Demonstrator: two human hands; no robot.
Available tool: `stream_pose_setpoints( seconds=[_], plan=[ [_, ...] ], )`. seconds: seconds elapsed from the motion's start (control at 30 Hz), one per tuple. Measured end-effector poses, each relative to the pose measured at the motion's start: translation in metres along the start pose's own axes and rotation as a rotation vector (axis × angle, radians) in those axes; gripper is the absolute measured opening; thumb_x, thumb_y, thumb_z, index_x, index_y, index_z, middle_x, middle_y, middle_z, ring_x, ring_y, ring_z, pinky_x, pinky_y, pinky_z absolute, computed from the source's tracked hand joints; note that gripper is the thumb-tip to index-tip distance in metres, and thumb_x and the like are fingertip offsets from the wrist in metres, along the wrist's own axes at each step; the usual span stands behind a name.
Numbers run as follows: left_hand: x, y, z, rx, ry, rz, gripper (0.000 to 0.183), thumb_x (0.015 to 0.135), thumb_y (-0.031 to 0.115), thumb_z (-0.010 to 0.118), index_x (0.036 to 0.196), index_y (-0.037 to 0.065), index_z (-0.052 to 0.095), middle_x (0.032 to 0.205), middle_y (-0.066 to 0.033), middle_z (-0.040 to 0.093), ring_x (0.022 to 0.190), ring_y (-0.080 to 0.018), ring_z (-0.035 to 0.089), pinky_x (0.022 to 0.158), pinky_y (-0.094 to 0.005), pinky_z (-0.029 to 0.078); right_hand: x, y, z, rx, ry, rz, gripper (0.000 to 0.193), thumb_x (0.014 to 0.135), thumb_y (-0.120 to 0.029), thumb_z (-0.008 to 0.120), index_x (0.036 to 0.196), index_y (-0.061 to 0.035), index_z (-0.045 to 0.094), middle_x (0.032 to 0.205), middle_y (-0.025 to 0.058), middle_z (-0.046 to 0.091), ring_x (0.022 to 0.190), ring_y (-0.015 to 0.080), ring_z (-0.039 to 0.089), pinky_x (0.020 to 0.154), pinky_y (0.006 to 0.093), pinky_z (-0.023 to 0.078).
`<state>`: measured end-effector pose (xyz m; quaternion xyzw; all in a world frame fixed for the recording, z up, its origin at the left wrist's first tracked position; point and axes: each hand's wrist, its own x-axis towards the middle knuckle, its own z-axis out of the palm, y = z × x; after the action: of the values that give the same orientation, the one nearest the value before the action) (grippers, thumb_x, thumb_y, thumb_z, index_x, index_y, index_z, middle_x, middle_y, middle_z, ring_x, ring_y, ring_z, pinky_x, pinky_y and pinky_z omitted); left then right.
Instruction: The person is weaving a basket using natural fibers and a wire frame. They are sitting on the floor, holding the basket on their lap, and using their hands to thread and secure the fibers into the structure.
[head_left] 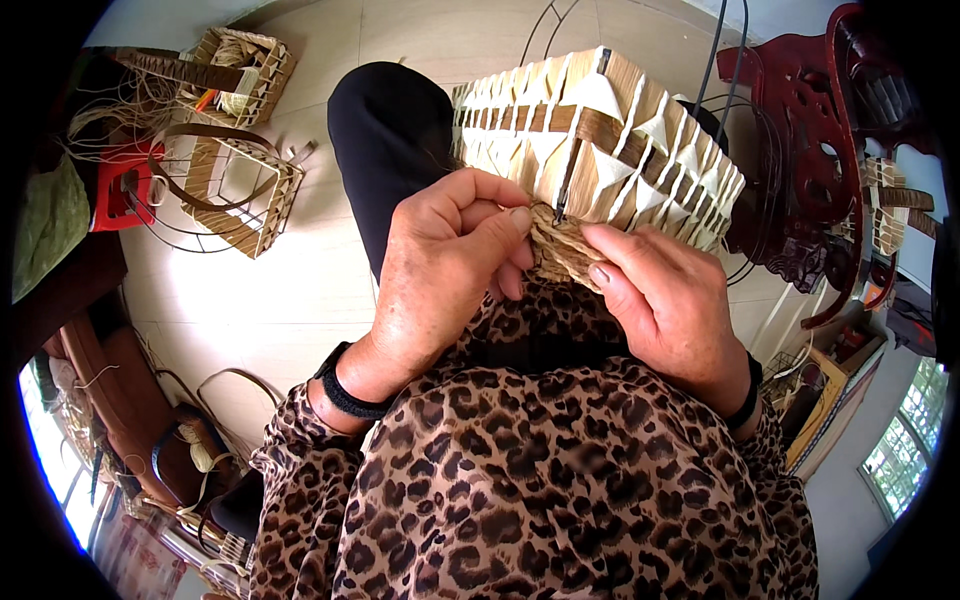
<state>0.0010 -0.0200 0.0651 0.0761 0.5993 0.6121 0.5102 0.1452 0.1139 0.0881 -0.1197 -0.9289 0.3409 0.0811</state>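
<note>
A woven basket (555, 120) with white cords, white triangles and a brown band rests tilted across my lap. Along its near edge runs a thick twisted straw braid (562, 248). My left hand (425, 255) is closed, thumb and forefinger pinched at the braid's left end; the fingers hide most of what lies between them. On the other side my right hand (672, 295) grips the braid's right part between thumb and fingers. A dark wire (572, 165) runs down the basket's corner to the braid.
On the floor at left stand an unfinished basket frame (240, 195), a basket of straw (245, 75) and a red container (125, 185). A carved dark red wooden chair (800, 140) is close by on the right. Thin black wire hoops (735, 45) rise behind the basket.
</note>
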Motion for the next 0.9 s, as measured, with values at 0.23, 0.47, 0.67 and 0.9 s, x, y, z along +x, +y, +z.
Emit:
stream_pose_setpoints(
  seconds=[0.23,0.47,0.67,0.9],
  plan=[
    [-0.001,0.004,-0.001,-0.097,-0.015,-0.103,0.011,0.092,0.007,0.054,0.092,-0.004,0.056,0.063,-0.0064,0.060,0.047,-0.0080,0.052,0.043,-0.0199,0.039,-0.001,0.002,0.003,-0.029,0.018,-0.066,0.031,0.080,-0.007,0.069,0.110,-0.0018,0.061,0.080,0.0096,0.063,0.064,0.0234,0.062,0.056,0.0325,0.050],
    [-0.007,0.004,0.008,0.160,0.127,-0.012,0.011,0.095,0.010,0.051,0.095,0.000,0.055,0.061,-0.0046,0.056,0.044,-0.0071,0.043,0.042,-0.0183,0.034,-0.001,0.004,0.007,-0.018,0.033,-0.095,0.036,0.078,-0.007,0.069,0.112,-0.0019,0.060,0.081,0.0085,0.061,0.064,0.0233,0.061,0.056,0.0334,0.049],
    [0.000,0.018,-0.002,0.294,-0.031,-0.079,0.012,0.093,0.008,0.050,0.099,0.000,0.056,0.060,-0.0012,0.055,0.046,-0.0055,0.044,0.044,-0.0176,0.035,-0.004,0.007,0.008,-0.009,0.017,-0.097,0.037,0.076,-0.006,0.070,0.112,-0.0036,0.060,0.077,0.0065,0.058,0.062,0.0203,0.059,0.053,0.0318,0.048],
    [0.009,0.030,-0.010,0.435,-0.115,-0.024,0.007,0.087,0.003,0.054,0.089,0.000,0.060,0.064,0.0047,0.053,0.056,-0.0004,0.043,0.048,-0.0183,0.031,-0.003,0.008,0.014,-0.010,0.059,-0.126,0.035,0.073,-0.007,0.072,0.107,-0.0040,0.063,0.073,0.0045,0.057,0.058,0.0173,0.057,0.049,0.0297,0.047]
  ],
)
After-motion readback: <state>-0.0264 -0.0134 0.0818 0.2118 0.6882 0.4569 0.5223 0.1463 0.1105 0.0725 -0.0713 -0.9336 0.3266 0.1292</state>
